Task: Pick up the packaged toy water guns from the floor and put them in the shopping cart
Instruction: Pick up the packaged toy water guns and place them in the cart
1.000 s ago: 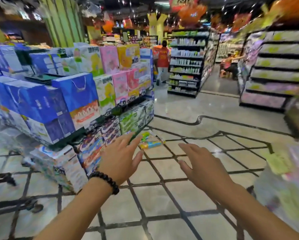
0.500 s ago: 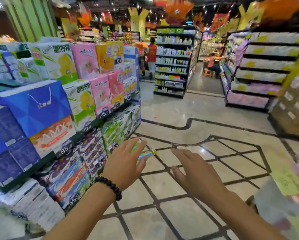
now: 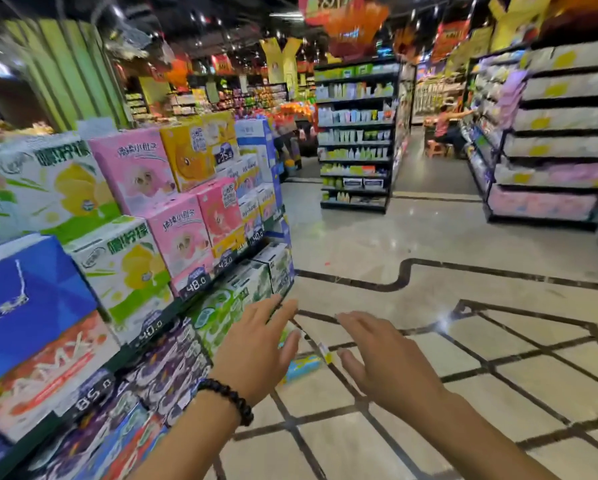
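Observation:
A packaged toy water gun (image 3: 306, 365) lies on the tiled floor beside the shelf corner, its blue and yellow card partly hidden behind my left hand. My left hand (image 3: 256, 351), with a black bead bracelet at the wrist, is stretched out above the package with fingers spread and holds nothing. My right hand (image 3: 385, 362) reaches forward just right of the package, fingers straight and empty. The shopping cart is not in view.
A display shelf (image 3: 159, 327) of stacked drink cartons with price tags fills the left side, close to my left arm. Open tiled floor (image 3: 463, 258) stretches ahead. Shelving units (image 3: 356, 133) stand beyond. A person (image 3: 444, 128) sits in the far aisle.
The view has moved forward and the shelf has slid closer on the left. Both hands stay outstretched and now sit closer over the package, which my left hand covers more.

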Demonstrator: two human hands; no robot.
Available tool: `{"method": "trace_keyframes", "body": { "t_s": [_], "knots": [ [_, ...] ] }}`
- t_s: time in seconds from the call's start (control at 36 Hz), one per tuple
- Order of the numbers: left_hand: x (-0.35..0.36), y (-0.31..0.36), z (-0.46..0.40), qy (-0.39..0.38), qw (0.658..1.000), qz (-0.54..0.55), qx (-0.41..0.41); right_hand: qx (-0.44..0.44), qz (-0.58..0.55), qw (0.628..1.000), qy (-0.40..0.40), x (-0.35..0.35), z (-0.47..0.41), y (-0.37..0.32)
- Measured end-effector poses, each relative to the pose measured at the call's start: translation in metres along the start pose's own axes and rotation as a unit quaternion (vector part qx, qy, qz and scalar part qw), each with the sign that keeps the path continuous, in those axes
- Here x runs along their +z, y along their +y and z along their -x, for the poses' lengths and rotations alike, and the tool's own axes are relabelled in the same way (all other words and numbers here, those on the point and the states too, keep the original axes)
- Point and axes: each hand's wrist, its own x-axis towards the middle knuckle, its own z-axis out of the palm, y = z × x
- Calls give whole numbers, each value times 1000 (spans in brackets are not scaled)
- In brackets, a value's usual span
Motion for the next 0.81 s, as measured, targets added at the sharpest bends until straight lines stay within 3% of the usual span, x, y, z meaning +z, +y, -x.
{"method": "trace_keyframes", "body": {
  "t_s": [0.42, 0.81],
  "knots": [
    [116, -112, -195, -9, 995, -9, -103, -95, 25, 994, -45, 43, -271, 75],
    [214, -208, -479, 14, 991, 50, -125, -119, 60, 991, -25, 40, -564, 148]
  ]
}}
